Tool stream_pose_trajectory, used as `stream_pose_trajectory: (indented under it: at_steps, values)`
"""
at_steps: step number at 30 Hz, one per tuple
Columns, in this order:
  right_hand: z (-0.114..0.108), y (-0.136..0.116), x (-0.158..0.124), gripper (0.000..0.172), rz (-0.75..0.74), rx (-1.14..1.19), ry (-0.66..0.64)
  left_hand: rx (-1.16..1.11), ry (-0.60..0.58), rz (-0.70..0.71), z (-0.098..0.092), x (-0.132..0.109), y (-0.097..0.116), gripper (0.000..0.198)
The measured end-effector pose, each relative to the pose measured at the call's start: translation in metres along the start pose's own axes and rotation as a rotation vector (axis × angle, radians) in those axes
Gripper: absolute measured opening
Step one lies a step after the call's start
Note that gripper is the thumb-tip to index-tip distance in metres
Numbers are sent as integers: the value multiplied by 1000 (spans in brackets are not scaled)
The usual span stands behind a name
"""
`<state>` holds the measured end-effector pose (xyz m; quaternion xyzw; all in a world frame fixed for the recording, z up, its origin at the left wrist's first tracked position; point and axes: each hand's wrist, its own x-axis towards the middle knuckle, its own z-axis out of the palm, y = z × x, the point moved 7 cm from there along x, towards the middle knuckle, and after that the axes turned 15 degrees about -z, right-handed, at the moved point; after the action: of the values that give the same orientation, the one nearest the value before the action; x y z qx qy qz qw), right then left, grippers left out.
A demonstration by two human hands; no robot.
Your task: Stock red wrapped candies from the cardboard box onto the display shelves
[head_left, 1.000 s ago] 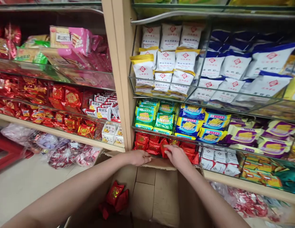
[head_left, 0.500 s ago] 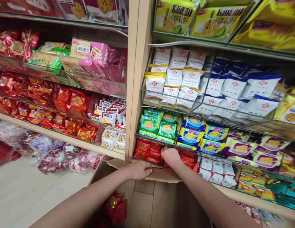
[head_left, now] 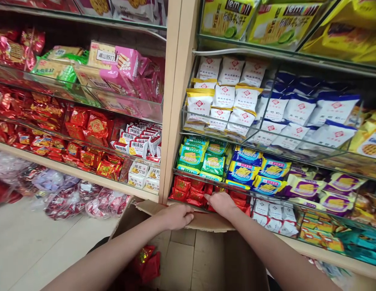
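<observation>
An open cardboard box (head_left: 206, 223) stands below the shelves, its far flap up against the lowest tier. My left hand (head_left: 179, 216) is closed over this flap, thumb on the near side. To its right, my right hand (head_left: 222, 203) is at the bottom bin among red foil snack packets (head_left: 195, 194). Its fingers are curled, with the tips against the packets; what they hold, if anything, is hidden. Inside the box, a few red packets (head_left: 151, 266) lie toward the left, partly behind my left forearm.
Green packets (head_left: 191, 155) and blue-and-yellow packets (head_left: 242, 171) fill the tier just above. White packets (head_left: 271, 216) sit right of my right hand. A wooden upright (head_left: 172, 101) divides the shelves. Plastic bags of packets (head_left: 66, 202) lie on the floor (head_left: 33, 246) at left.
My right hand has shifted slightly down and right at the red packets, its fingers showing a little more. My left hand stays on the flap. The view has shifted slightly.
</observation>
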<state>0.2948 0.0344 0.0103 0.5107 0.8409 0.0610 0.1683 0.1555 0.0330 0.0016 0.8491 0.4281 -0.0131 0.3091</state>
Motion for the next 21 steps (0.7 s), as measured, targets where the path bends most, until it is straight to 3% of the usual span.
stream_pose_trajectory:
  at_steps: [8, 15, 21]
  values:
    - [1, 17, 7, 40, 59, 30, 0, 23, 18, 9, 1, -1, 1, 37]
    - [13, 16, -1, 53, 15, 121, -14, 31, 35, 8, 2, -5, 2, 35]
    - [16, 14, -7, 53, -6, 190, 10, 24, 53, 74, -3, -5, 11, 36]
